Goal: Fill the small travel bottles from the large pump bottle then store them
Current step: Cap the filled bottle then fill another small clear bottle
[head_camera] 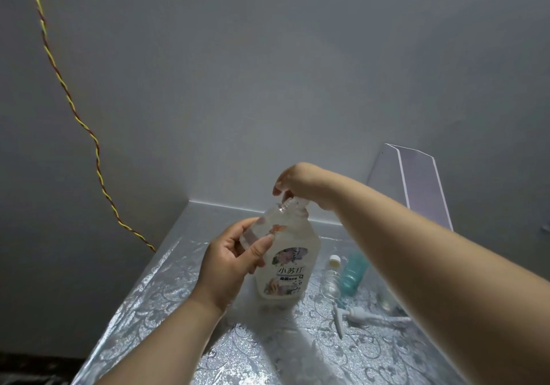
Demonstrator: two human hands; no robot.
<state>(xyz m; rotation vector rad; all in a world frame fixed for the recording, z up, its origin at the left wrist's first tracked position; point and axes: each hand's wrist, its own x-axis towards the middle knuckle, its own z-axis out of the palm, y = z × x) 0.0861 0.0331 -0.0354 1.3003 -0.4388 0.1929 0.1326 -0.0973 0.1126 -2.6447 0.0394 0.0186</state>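
Note:
The large translucent bottle [282,262] with a floral label is lifted off the table and tilted. Its pump is off and the threaded neck [285,206] is open. My left hand [232,262] grips the bottle's shoulder from the left. My right hand [297,182] comes from above, fingers closed on the bottle's top just beside the neck. The white pump head [345,316] with its tube lies on the table to the right. Behind it stand a small clear bottle with a white cap [331,277] and a small teal bottle [354,271], partly hidden by my right forearm.
The table [166,289] has a shiny silver patterned cover and meets the grey wall at the back; its left edge drops off. A pale box [416,182] leans against the wall at the back right. A twisted yellow and red wire [98,158] hangs down the wall on the left.

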